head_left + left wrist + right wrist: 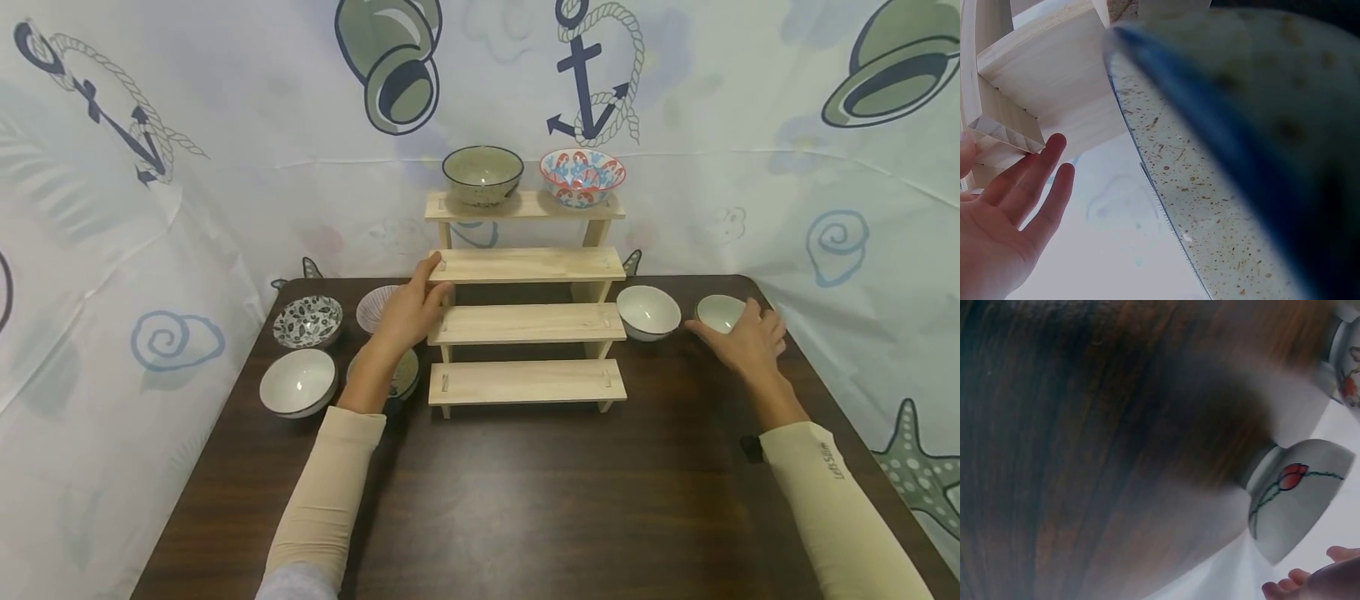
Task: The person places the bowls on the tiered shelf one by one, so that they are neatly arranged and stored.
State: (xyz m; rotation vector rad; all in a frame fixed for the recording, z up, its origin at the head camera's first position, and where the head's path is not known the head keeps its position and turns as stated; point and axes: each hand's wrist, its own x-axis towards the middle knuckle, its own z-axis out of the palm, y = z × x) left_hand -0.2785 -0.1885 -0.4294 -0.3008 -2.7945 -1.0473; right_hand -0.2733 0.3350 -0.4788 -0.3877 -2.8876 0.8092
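My left hand [411,310] reaches to the left end of a stepped wooden stand [527,265], its fingers extended at the second shelf from the top. In the left wrist view those fingertips [1054,145] lie right at the corner of a wooden board. Far right on the table, my right hand [752,337] arches beside a small white bowl [717,311], thumb and fingers spread around its near and right side. The right wrist view shows that bowl's outside with a red bud and green stem [1294,478], the fingertips [1270,589] apart from its rim.
A greenish bowl [482,177] and a red-and-blue patterned bowl [582,178] stand on the top shelf. Another white bowl [648,312] sits right of the stand. Left are a leaf-patterned bowl [307,322], a white bowl [298,382], a striped bowl [371,307] and a speckled bowl [406,375] under my left forearm.
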